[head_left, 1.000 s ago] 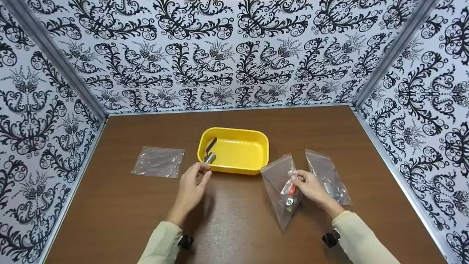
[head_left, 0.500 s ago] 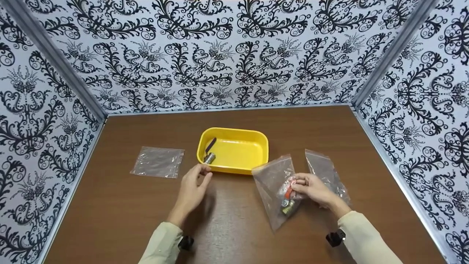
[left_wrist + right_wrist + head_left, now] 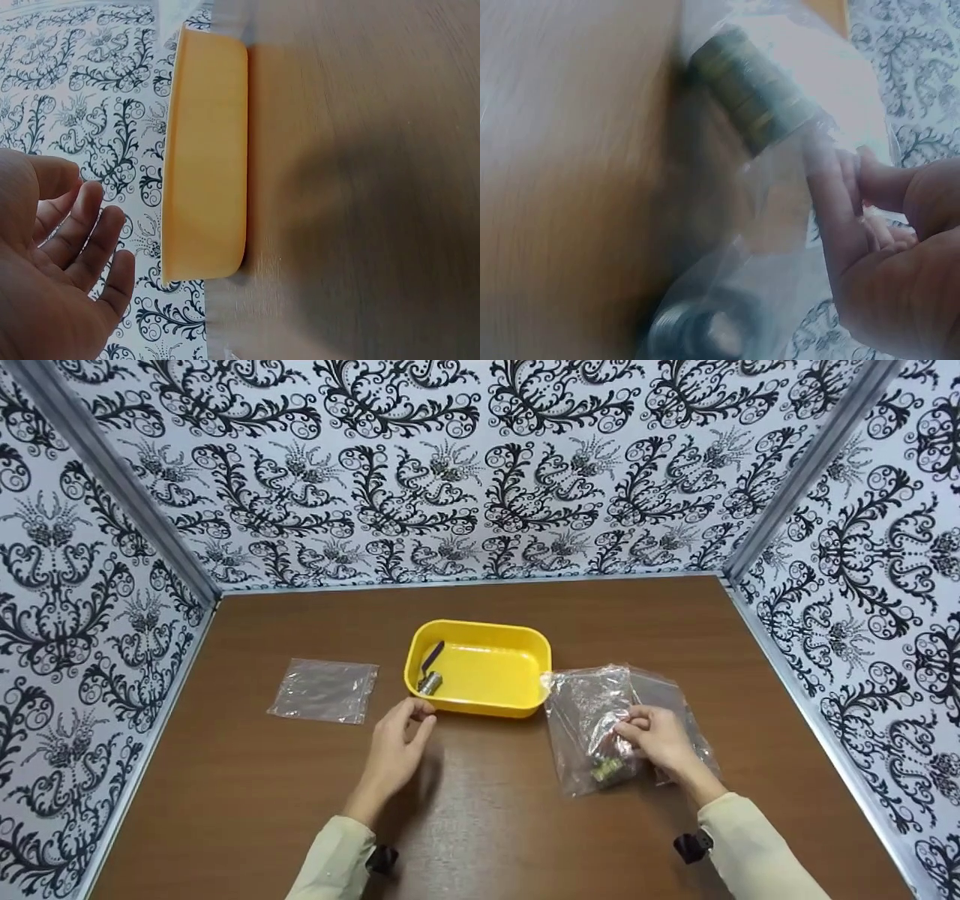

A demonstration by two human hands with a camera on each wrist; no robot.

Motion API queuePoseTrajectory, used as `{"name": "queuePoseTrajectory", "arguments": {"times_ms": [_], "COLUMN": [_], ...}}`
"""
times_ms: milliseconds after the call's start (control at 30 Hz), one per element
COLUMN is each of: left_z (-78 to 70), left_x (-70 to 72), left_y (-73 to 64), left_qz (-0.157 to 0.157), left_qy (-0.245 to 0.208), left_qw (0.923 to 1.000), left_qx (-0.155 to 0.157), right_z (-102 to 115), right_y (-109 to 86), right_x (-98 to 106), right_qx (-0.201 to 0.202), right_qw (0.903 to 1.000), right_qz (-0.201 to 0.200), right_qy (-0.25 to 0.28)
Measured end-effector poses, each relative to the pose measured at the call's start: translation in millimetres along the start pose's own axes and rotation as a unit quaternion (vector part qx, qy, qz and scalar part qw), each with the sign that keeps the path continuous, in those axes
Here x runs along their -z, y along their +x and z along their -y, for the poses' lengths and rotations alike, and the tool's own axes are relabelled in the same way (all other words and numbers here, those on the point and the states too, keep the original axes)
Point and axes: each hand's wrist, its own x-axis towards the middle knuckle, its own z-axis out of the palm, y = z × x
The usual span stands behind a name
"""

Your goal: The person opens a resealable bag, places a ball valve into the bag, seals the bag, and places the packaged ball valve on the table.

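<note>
My right hand [image 3: 658, 739] pinches a clear zip bag [image 3: 574, 720] holding a brass ball valve [image 3: 607, 769]. In the right wrist view the valve's ribbed body [image 3: 754, 94] hangs blurred inside the plastic, and its red lever is mostly hidden by fingers and glare. My left hand [image 3: 396, 739] hovers by the front left corner of a yellow tray [image 3: 487, 708], holding nothing. The left wrist view has its fingers [image 3: 79, 232] loosely bent, apart from the tray wall [image 3: 206, 157]. Inside the tray at left lies a steel ball valve [image 3: 430, 683] with a dark blue lever.
A flat clear bag [image 3: 324, 691] lies left of the tray. Partly behind the right hand is another clear bag [image 3: 667, 696]; a round metal part [image 3: 712, 334] shows in it from the right wrist. Patterned walls [image 3: 450, 472] enclose the brown table [image 3: 480, 825].
My right hand has shifted slightly right with the bag, which has swung round so its top now points away and it overlaps the bag behind. The left hand stays nearly still.
</note>
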Motion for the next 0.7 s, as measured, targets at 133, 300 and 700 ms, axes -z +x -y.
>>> {"name": "queuePoseTrajectory", "arguments": {"times_ms": [133, 300, 700], "left_z": [2.1, 1.4, -0.2], "left_x": [-1.2, -1.5, -4.4], "left_y": [-1.0, -1.5, -2.5], "left_qz": [-0.006, 0.001, 0.015], "left_qy": [-0.001, -0.001, 0.016], "left_qw": [1.0000, 1.0000, 0.9998], "left_qx": [-0.007, 0.001, 0.002], "right_z": [-9.3, -16.1, -15.0], "right_y": [5.7, 7.9, 10.9], "right_x": [7.7, 11.0, 3.2], "right_qx": [0.010, -0.001, -0.069], "right_qw": [0.9993, 0.9959, 0.9927], "right_qz": [0.034, 0.076, 0.098], "right_qy": [0.015, 0.049, 0.011]}}
